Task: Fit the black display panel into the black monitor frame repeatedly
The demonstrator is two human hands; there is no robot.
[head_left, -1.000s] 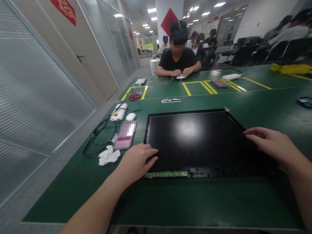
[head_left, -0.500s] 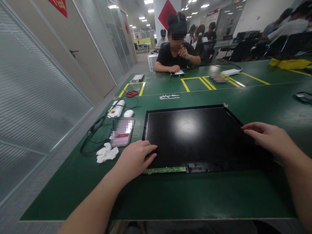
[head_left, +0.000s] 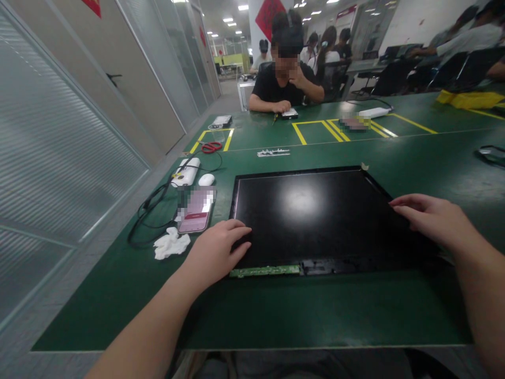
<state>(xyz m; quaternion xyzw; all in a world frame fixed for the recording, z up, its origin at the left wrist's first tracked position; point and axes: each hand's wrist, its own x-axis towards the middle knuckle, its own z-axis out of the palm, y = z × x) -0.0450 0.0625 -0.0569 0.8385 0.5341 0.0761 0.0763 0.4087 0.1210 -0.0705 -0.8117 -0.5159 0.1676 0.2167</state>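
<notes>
Head view shows one black display panel (head_left: 315, 218) lying flat near the front edge of the tabletop (head_left: 315, 316), its one green circuit strip (head_left: 266, 270) already bare along the near side, though what remains to be done does not show. Left hand (head_left: 216, 250) rests over the panel's left edge and right hand (head_left: 434, 218) meets its right edge, but whether either grip is closed on it cannot be told. Toward the tabletop's left edge lie one phone (head_left: 193, 223), one crumpled tissue (head_left: 171, 243) and one pair of red-handled scissors (head_left: 212, 147).
</notes>
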